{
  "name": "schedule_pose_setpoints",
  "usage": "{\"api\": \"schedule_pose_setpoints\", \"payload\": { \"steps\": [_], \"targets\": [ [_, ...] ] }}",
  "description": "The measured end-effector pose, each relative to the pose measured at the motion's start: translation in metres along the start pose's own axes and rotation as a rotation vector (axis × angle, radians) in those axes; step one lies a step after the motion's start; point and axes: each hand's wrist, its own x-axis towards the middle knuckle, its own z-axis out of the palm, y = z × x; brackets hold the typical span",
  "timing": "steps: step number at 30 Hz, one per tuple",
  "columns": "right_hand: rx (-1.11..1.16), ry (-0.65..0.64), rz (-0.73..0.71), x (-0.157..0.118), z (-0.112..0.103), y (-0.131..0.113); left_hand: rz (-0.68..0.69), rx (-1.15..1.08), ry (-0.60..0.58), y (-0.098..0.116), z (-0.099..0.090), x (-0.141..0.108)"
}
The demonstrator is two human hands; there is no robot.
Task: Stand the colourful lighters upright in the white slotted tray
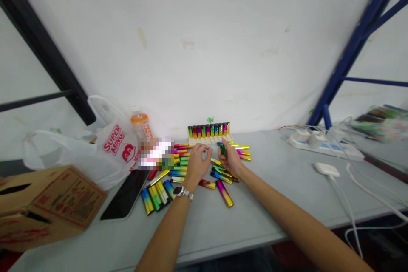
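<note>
Many shiny multicoloured lighters (225, 194) lie on the grey table around both hands. Behind them, against the wall, a row of several lighters (208, 130) stands upright in a pale holder (208, 140). My right hand (228, 156) has its fingers wrapped round a green lighter (223, 150), just in front of the holder's right end. My left hand (199, 159), with a watch at the wrist, hovers over the lighters to the left, its fingers curled and thumb near the fingertips; nothing is visible between them.
At the left are a cardboard box (66, 204), a white plastic bag (108, 148), an orange drink bottle (141, 123) and a dark tablet-like device (126, 195). A power strip (328, 146), a white charger (327, 169) and cables lie at the right. The table's front edge is near my forearms.
</note>
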Motion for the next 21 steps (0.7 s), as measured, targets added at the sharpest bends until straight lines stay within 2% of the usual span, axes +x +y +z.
{"api": "schedule_pose_setpoints", "payload": {
  "steps": [6, 12, 16, 21],
  "targets": [
    [-0.057, 0.146, -0.114, 0.004, 0.000, 0.010, -0.005, -0.010, -0.033, -0.002, 0.002, -0.001],
    [0.057, 0.025, -0.012, 0.001, -0.002, 0.009, 0.003, -0.010, -0.061, -0.001, 0.004, -0.002],
    [-0.007, 0.078, -0.037, 0.003, -0.003, 0.010, 0.006, -0.004, -0.064, -0.002, 0.005, -0.002],
    [-0.103, 0.122, -0.140, 0.007, -0.005, 0.013, 0.008, -0.023, -0.069, 0.000, 0.004, -0.001]
  ]
}}
